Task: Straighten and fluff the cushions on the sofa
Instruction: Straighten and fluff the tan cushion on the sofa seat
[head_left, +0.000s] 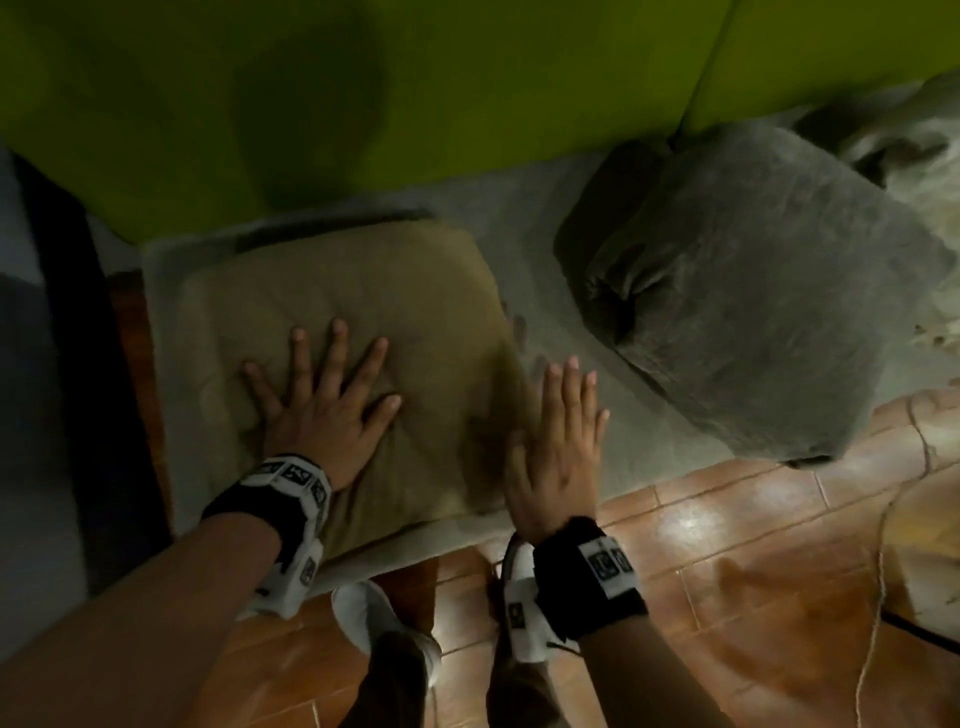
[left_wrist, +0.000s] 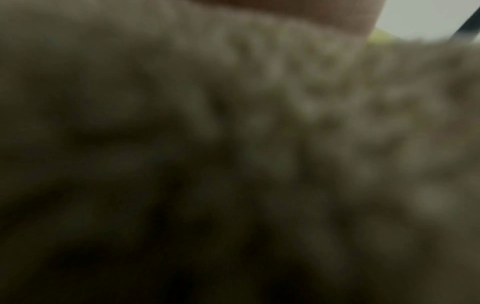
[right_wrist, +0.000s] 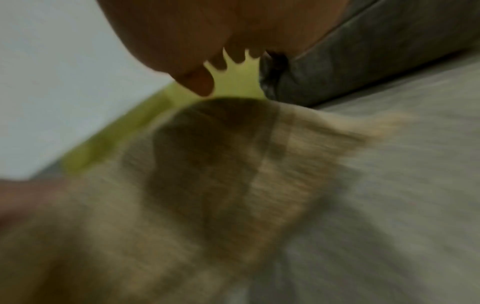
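My left hand (head_left: 324, 410) presses flat, fingers spread, into the middle of a tan cushion (head_left: 363, 291) lying dented and creased at the left end of the grey sofa seat (head_left: 545, 249). My right hand (head_left: 558, 447) stands edge-on with fingers straight and together at the cushion's right side. A grey cushion (head_left: 769, 291) lies well to the right.

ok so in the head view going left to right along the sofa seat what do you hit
left hand flat on the tan cushion → right hand at that cushion's right edge → bare grey seat cover → grey cushion
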